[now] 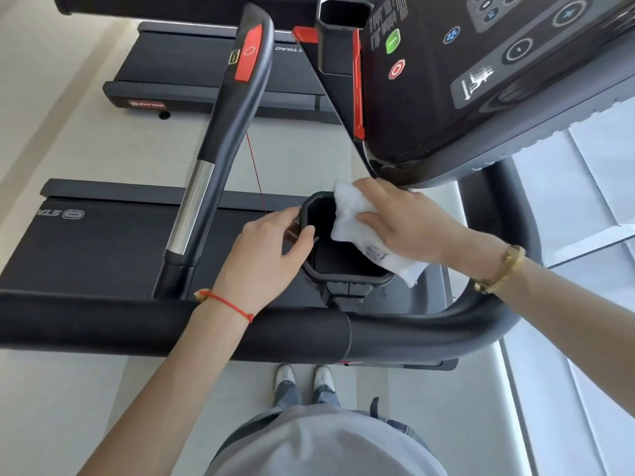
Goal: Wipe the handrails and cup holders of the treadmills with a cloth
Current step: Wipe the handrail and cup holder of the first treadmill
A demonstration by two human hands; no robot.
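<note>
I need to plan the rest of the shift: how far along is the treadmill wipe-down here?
Nothing visibly proves any part is finished. In hand: the right hand presses the white cloth on the rim of the near cup holder, while the left hand grips its other edge. Apparently still left: the front handrail, the side handrail and the far cup holder, none touched now.

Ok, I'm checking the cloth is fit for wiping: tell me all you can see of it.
The white cloth looks soft, folded into a thick pad, with a small printed label near its lower end. It lies over the right rim of the black cup holder, hanging partly inside. The right hand grips it from above. No dirt shows.
</note>
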